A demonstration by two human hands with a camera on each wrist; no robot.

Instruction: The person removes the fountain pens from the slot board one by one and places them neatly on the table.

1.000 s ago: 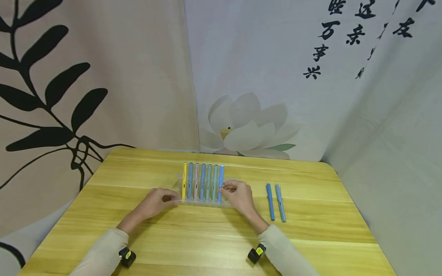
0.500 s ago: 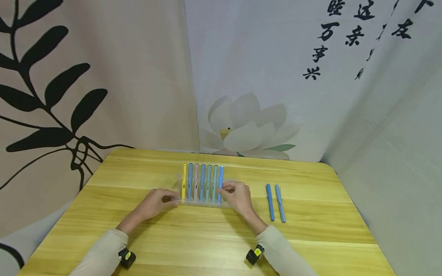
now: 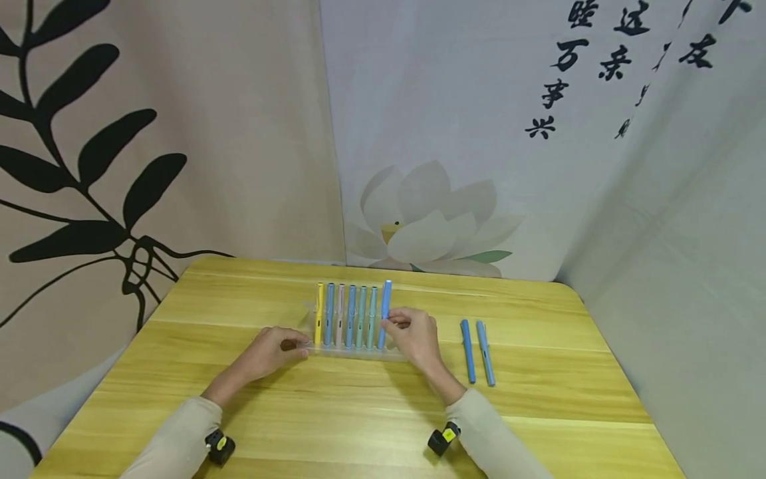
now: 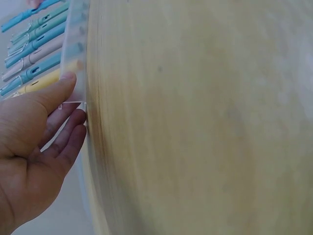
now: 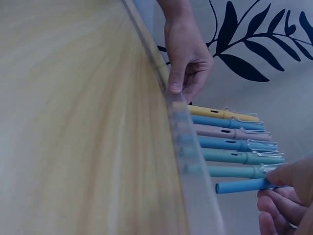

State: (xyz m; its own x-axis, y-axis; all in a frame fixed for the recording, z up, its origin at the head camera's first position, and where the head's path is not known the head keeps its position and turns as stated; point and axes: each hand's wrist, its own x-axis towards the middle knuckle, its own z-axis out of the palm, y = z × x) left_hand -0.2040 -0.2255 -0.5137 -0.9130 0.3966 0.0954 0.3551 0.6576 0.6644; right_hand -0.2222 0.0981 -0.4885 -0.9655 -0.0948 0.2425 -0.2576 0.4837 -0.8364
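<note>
Loose pens (image 3: 469,351): two, lying at your one o'clock.
Left hand (image 3: 276,349): pinching your clear stand (image 3: 359,353) at its nine o'clock.
Right hand (image 3: 414,338): you're pinching a blue pen (image 3: 385,298), stand's three o'clock.
Pen row (image 3: 350,316): six, upright, your twelve.

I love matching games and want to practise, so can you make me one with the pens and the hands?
Column one:
1. yellow pen
2. right hand
3. left hand
4. two loose blue pens

Column two:
A. lying on the table
B. leftmost pen in the clear rack
C. pinching a bright blue pen
D. holding one end of the clear rack

Right pairs: 1-B, 2-C, 3-D, 4-A.
</note>
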